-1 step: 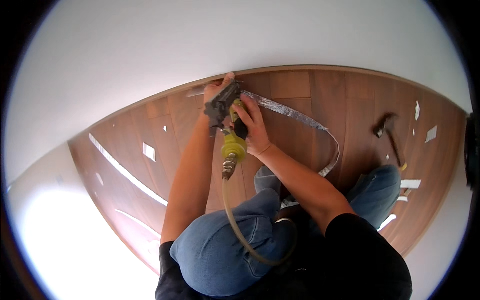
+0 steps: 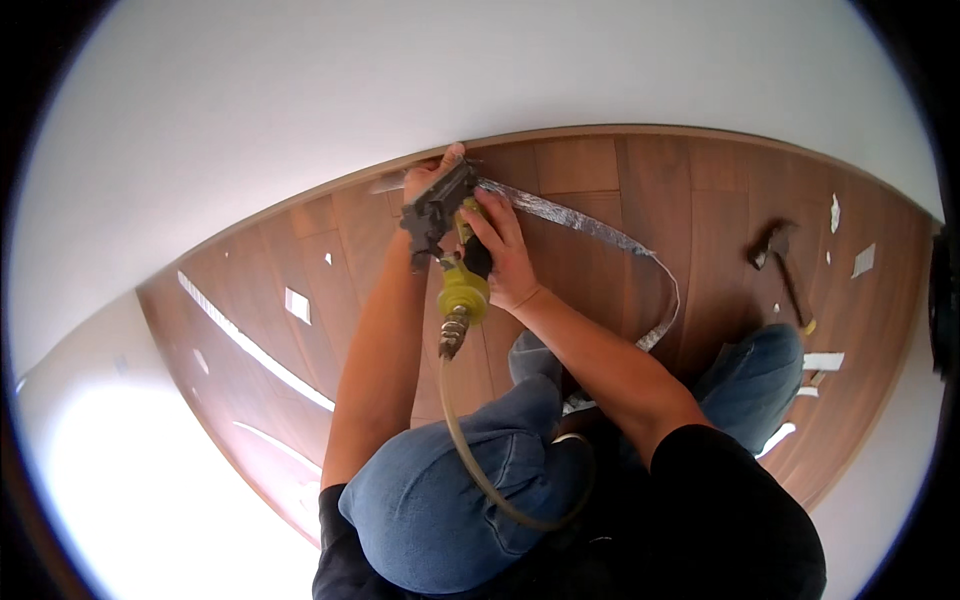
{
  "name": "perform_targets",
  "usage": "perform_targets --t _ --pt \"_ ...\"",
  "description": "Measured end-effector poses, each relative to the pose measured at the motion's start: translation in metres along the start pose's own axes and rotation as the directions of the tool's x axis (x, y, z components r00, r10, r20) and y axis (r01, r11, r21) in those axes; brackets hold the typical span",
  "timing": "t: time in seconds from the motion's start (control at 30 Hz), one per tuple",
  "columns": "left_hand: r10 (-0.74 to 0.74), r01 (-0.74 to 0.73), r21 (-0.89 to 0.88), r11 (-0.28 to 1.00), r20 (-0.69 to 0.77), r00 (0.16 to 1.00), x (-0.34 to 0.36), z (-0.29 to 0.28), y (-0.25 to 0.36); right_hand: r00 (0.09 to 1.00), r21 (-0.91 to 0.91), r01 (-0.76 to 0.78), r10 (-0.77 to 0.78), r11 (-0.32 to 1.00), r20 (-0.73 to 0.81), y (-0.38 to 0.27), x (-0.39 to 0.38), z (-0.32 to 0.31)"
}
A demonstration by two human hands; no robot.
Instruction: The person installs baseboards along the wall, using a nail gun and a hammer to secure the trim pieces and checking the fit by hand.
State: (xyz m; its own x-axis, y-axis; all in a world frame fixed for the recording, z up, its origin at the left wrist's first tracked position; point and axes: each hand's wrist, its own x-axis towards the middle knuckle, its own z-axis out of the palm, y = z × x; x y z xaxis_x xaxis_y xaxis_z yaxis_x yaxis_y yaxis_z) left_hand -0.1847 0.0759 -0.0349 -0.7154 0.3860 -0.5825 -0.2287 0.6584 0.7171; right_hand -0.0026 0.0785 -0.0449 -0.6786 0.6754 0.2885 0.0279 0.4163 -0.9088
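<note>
My right hand (image 2: 505,255) grips a yellow-and-black pneumatic nail gun (image 2: 462,290) with a dark grey head, held beside the wooden skirting (image 2: 580,130) at the wall's foot. A clear hose runs from its fitting down over my jeans. Behind the gun's head, my left hand (image 2: 424,177) reaches the skirting with bent fingers; the gun hides part of it and whatever it holds. A silvery foil strip (image 2: 560,213) runs from under the gun across the wooden floor (image 2: 660,200) and curls back toward my legs.
A hammer (image 2: 785,275) lies on the boards to my right, near my bent knee (image 2: 750,385). White strips (image 2: 255,340) and small pale scraps (image 2: 297,305) are scattered on both sides. A white wall (image 2: 480,70) curves across the far side, with bright glare at lower left.
The nail gun and both my hands have shifted very slightly left and up in the view. The grip looks the same.
</note>
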Motion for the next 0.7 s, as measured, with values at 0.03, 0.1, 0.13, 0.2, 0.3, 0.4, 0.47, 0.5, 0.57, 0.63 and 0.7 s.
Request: perform_targets --t 0.03,0.1,0.13,0.2,0.3,0.4,0.47,0.5,0.57,0.63,0.7 --pt "-0.002 0.002 0.010 1.000 0.011 1.000 0.001 0.002 -0.003 1.000 -0.044 0.019 -0.019 0.999 0.007 -0.003 0.000 0.000" --pt "0.003 -0.002 -0.060 0.998 0.013 1.000 0.002 0.003 -0.005 1.000 -0.055 0.002 -0.003 0.998 -0.024 -0.004 -0.002 0.002" --pt "0.001 0.000 -0.056 0.998 0.019 1.000 0.001 0.004 -0.006 0.999 -0.062 -0.004 0.002 0.998 -0.038 -0.003 -0.002 0.003" --pt "0.022 -0.017 -0.105 0.994 0.045 0.999 0.001 0.005 -0.005 0.999 -0.066 -0.012 0.008 0.998 -0.052 -0.003 -0.001 0.004" --pt "0.019 -0.008 -0.178 0.984 0.060 0.998 -0.003 0.005 -0.002 0.999 -0.075 0.000 -0.004 0.997 -0.050 -0.005 0.003 0.001" --pt "-0.012 0.033 -0.242 0.970 0.087 0.996 -0.005 0.004 0.002 0.999 -0.032 0.008 -0.009 0.999 -0.045 -0.005 0.005 0.000" --pt "-0.032 0.058 -0.256 0.965 0.105 0.994 -0.005 0.004 0.001 0.999 -0.046 0.006 -0.008 0.999 -0.052 -0.006 0.005 -0.001" --pt "-0.024 0.064 -0.316 0.947 0.130 0.991 -0.003 0.005 -0.002 0.999 -0.046 0.004 -0.006 0.999 -0.052 -0.008 0.005 -0.002" --pt "-0.017 0.073 -0.373 0.925 0.153 0.988 -0.001 0.006 -0.009 0.998 -0.045 -0.029 0.026 0.999 -0.060 -0.012 0.005 -0.002" --pt "0.150 -0.015 -0.547 0.837 0.202 0.968 0.000 0.008 -0.013 0.998 -0.048 -0.029 0.027 0.998 -0.049 -0.012 0.007 -0.003" --pt "0.191 -0.055 -0.562 0.826 0.187 0.964 -0.001 0.009 -0.012 0.999 -0.051 -0.032 0.030 0.998 -0.039 -0.010 0.008 -0.003"
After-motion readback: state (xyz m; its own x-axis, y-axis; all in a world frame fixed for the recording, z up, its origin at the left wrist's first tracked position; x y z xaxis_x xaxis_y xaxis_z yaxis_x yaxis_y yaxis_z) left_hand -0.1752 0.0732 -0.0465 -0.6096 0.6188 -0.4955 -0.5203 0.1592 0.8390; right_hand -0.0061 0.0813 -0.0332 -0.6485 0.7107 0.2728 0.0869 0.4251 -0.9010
